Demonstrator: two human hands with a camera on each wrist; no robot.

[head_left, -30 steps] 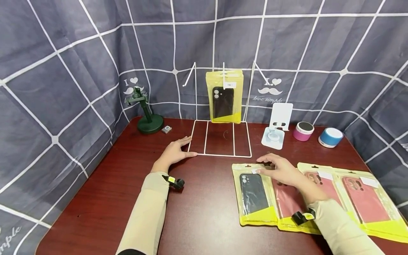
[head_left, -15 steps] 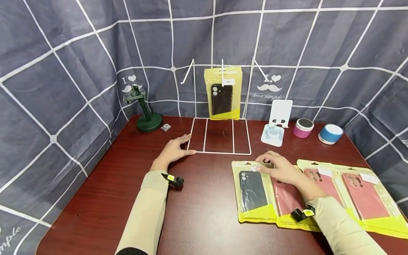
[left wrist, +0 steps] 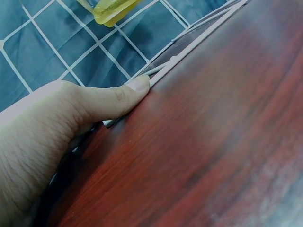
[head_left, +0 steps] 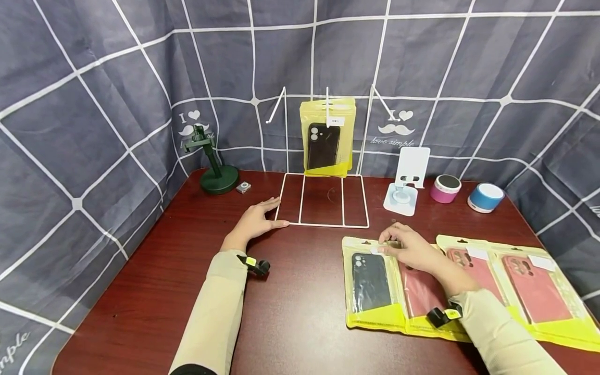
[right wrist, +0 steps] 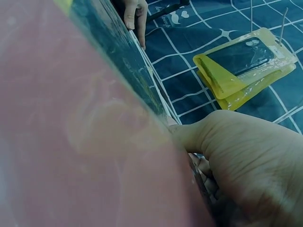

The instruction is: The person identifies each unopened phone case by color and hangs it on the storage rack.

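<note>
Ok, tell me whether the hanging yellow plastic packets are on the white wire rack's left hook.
No, the packets hang from the middle hook of the rack.

Wire rack [head_left: 328,225] mid-frame on counter [head_left: 140,281], hanging packets [head_left: 323,148] on it, flat packets [head_left: 372,284] lower right, speakers [head_left: 445,194] behind them, stand [head_left: 219,180] centre-left

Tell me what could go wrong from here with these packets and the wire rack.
Lifting the black-case packet on the table, whose top the right hand pinches, might drag the pink-case packet lying against its side. The wire rack could shift or tip if the left hand came off its front corner. The hanging packets on the middle hook may swing or slip if bumped.
</note>
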